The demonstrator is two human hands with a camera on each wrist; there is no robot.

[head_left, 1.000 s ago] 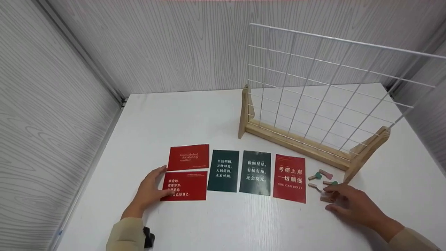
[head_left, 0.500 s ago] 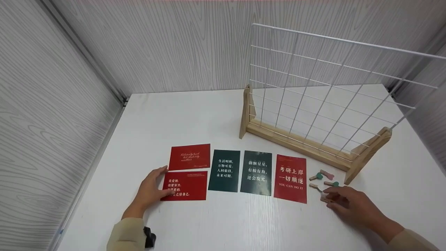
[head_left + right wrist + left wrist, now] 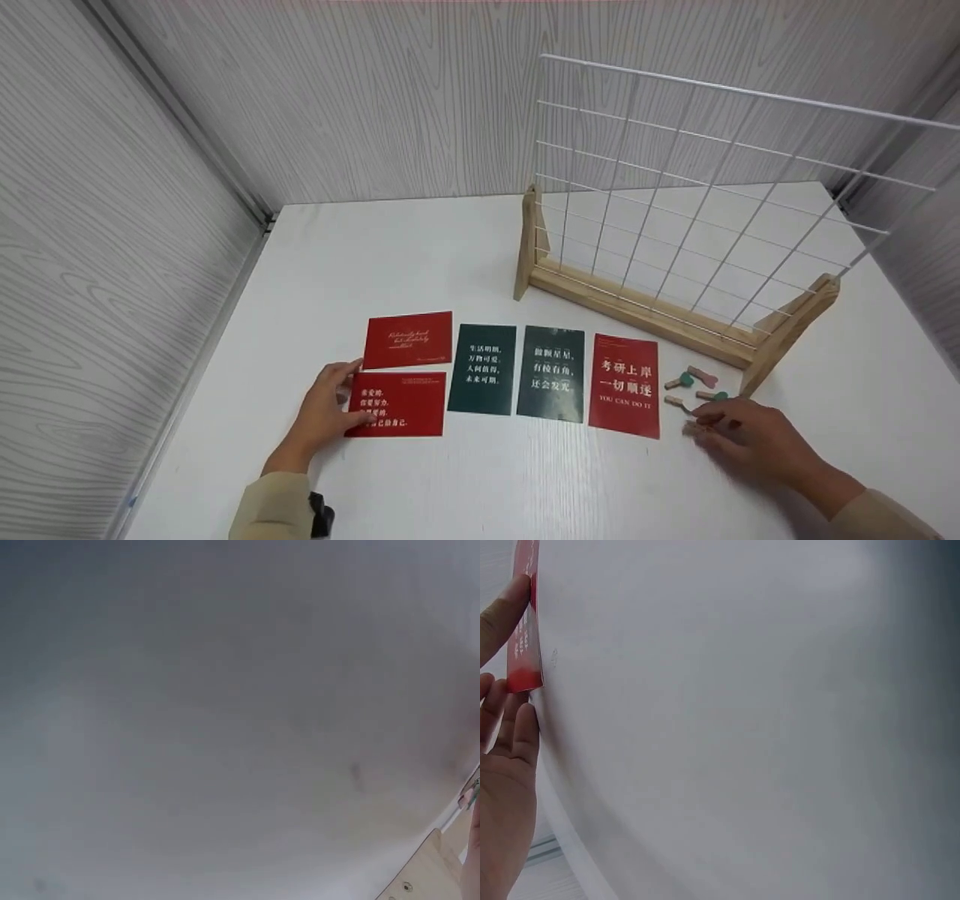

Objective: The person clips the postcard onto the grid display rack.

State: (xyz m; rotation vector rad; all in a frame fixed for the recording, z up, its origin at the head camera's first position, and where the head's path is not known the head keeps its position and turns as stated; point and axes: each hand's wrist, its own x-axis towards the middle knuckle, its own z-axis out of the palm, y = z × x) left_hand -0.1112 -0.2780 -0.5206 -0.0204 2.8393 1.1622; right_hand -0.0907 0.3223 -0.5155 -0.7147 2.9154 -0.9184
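On the left, the person's left hand (image 3: 319,412) rests by the lower red card (image 3: 409,405), thumb lying over its face near the left edge, the fingers spread apart from the thumb. The upper red card (image 3: 409,341) sits just above it, a sliver of worktop (image 3: 555,480) between them. Next along come two upright dark green cards, the first green card (image 3: 481,367) and the second green card (image 3: 550,375), then another upright red card (image 3: 624,386) at the end of the row.

All five lie flat, face up and well apart from overlapping — I'd call the laying-out as good as done. None is on the wire grid (image 3: 750,91) standing behind in its wooden stand (image 3: 641,309), so anything involving that seems untouched.

Right of the cards is a loose cluster of small clips, among them a pink clip (image 3: 703,376) and a green clip (image 3: 679,381), all down on the worktop. The right hand (image 3: 757,442) reaches in there, thumb and forefinger curving around a plain wooden clip (image 3: 697,429) — whether they truly pinch it, I can't tell.
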